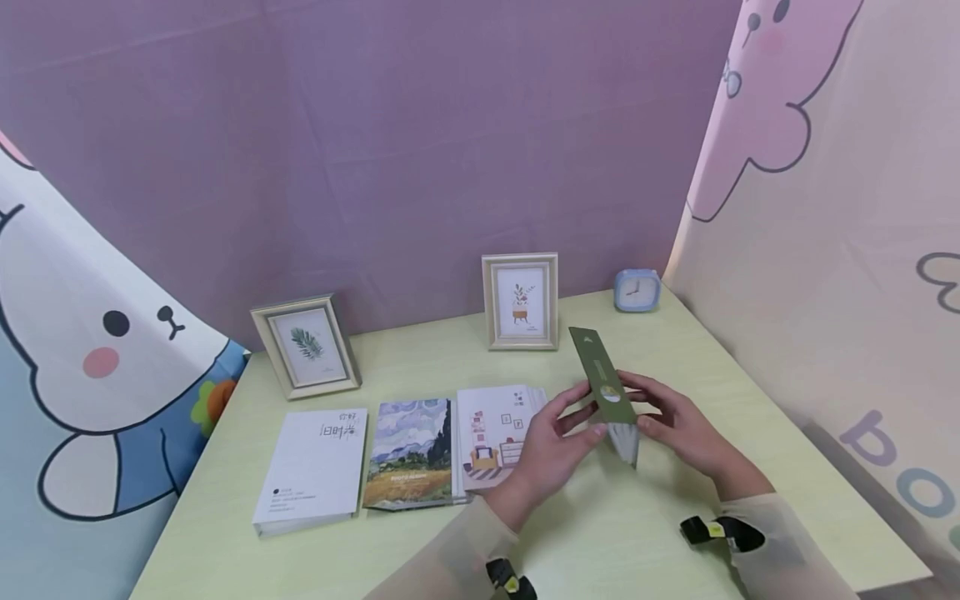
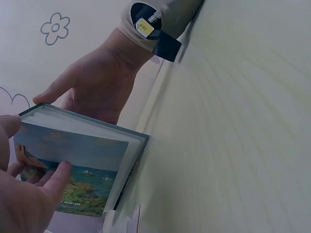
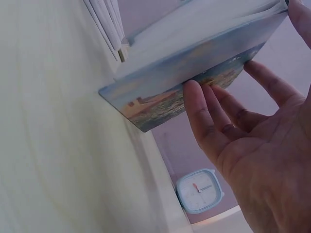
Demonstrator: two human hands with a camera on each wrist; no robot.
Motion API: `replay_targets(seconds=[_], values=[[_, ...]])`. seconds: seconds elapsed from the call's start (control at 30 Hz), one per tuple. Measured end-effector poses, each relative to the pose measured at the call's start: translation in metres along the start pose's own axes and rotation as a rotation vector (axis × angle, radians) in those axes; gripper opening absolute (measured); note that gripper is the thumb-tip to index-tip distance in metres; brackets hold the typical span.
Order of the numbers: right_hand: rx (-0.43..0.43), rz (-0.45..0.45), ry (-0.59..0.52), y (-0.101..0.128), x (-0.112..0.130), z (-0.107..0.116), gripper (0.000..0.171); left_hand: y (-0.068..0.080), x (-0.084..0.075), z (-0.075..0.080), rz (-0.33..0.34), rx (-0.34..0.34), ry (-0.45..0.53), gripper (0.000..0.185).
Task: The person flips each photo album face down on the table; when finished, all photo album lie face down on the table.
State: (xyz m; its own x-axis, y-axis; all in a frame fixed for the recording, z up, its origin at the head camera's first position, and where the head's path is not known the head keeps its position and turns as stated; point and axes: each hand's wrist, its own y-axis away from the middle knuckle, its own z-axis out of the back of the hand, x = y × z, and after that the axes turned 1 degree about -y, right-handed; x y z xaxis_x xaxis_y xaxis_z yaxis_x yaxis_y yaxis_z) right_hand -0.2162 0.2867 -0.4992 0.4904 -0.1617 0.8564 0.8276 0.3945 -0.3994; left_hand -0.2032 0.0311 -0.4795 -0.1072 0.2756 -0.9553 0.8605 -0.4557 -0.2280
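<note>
Between both hands is a photo album (image 1: 603, 379) with a green spine and a seaside painting on its cover, seen in the left wrist view (image 2: 92, 170). It is tilted close over the table, spine toward me, its pale page edges showing below. My left hand (image 1: 551, 446) grips one side, fingers spread over the cover. On the opposite side my right hand (image 1: 678, 425) holds it, with fingertips against the painted cover in the right wrist view. Left of the hands lie a white album (image 1: 315, 467), a landscape-painting album (image 1: 410, 454) and an album with a furniture drawing (image 1: 487, 442).
Behind the albums stand a leaf picture frame (image 1: 307, 346) and a plant picture frame (image 1: 521, 302). A blue clock (image 1: 637, 290) sits at the table's back right corner. Curtains border the pale table (image 1: 757, 450) at the back and sides.
</note>
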Motion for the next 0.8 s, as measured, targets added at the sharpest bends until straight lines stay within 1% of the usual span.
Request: replay_targets(seconds=[0.1,0.2,0.33,0.43,0.5,0.67,0.73,0.8], values=[[-0.009,0.016,-0.001,0.0,0.0,0.001,0.06,0.0,0.001,0.0,0.026,0.014,-0.054,0.061],[-0.018,0.01,-0.004,0.001,0.001,0.002,0.059,0.0,0.003,0.0,0.073,0.031,-0.095,0.06],[-0.015,-0.004,-0.018,0.002,0.005,0.004,0.061,0.001,0.006,0.001,0.117,0.079,-0.127,0.064],[-0.008,-0.005,-0.024,0.004,0.005,0.006,0.065,0.003,0.01,0.0,0.128,0.133,-0.156,0.069],[-0.007,-0.01,-0.025,0.005,0.005,0.008,0.066,0.004,0.012,0.0,0.13,0.156,-0.181,0.069],[-0.009,-0.074,-0.077,0.005,0.003,0.01,0.071,0.005,0.015,0.001,0.122,0.155,-0.246,0.062],[-0.006,-0.101,-0.11,0.006,0.004,0.011,0.073,0.006,0.015,0.002,0.122,0.155,-0.265,0.062],[-0.006,-0.113,-0.137,0.005,0.004,0.012,0.073,0.006,0.015,0.002,0.133,0.158,-0.304,0.063]])
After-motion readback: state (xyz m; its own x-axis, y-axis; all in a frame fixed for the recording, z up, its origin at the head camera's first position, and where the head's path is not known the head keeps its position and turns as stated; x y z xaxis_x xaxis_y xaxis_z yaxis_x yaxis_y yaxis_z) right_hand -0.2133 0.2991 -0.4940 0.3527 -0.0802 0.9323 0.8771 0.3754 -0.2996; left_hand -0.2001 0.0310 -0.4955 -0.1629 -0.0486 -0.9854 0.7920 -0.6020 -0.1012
